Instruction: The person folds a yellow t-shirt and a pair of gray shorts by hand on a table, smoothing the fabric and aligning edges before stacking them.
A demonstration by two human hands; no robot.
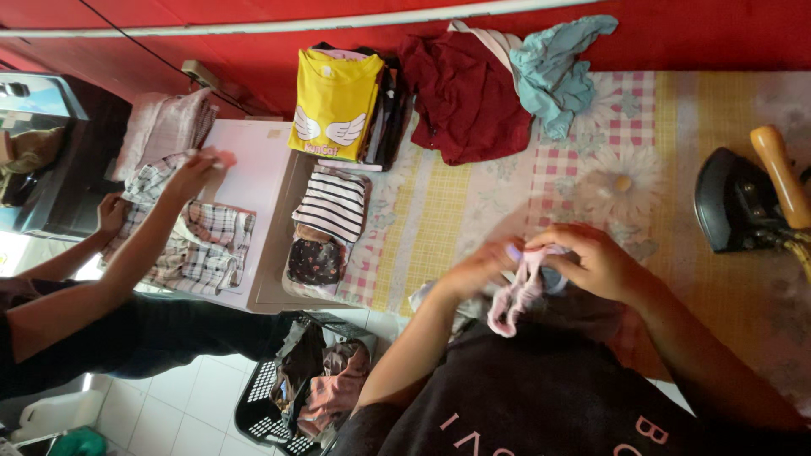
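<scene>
Pink garment (pixel 517 291), soft, thin and crumpled, hangs lengthwise toward the near edge of the desk (pixel 473 203), pinched at its top by both hands: left hand (pixel 481 268) and right hand (pixel 591 257) clamped on it. Farther off lie a maroon cloth (pixel 465 93) and a folded yellow shirt (pixel 334 101); a dark iron (pixel 743 203) sits right.

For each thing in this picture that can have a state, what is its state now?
pink garment: crumpled, held by both hands
left hand: closed on the pink garment
right hand: closed on the pink garment
yellow shirt: folded, on a stack
striped shirt: folded
maroon garment: crumpled, unfolded
light blue garment: crumpled
iron: lying on the cloth-covered table, unheld
laundry basket: holding clothes
plaid shirt: spread out, another person's hands on it
</scene>
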